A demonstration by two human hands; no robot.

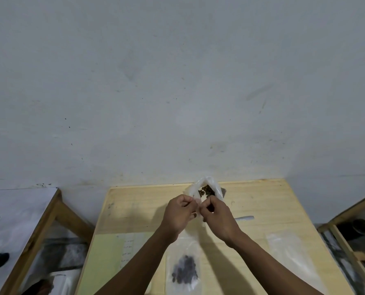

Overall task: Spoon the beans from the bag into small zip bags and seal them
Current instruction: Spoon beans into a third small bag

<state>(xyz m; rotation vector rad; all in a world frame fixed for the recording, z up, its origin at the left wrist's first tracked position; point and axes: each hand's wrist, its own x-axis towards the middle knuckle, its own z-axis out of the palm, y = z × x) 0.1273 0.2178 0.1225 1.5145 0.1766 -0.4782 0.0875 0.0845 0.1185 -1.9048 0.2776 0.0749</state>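
- You are facing a grey wall (177, 81) that is filling the upper part of the view and meeting the far edge of the tabletop (134, 209).
- The tabletop is running from that far edge toward you, with its far left and far right corners both showing; bare wood is lying open along the left side and near the far right corner.
- Two glass-fronted cabinets are flanking it, the left cabinet (39, 231) and the right cabinet (351, 231), each standing apart from the table's side edges with a gap of floor between.
- A pale green sheet (109, 262) is lying flat on the near left part of the tabletop.
- A stack of empty zip bags (292, 252) is lying near the right edge.
- A filled zip bag (184, 267) holding dark beans is lying flat near the near edge, between your forearms.
- The bean bag (208, 189) is standing open close to the far edge, with beans showing inside.
- Your left hand (179, 213) and right hand (217, 216) are held together just in front of it, each pinching with curled fingers the top of a small clear bag (198, 206) between them.
- A white spoon (244, 218) is lying just right of your right hand.
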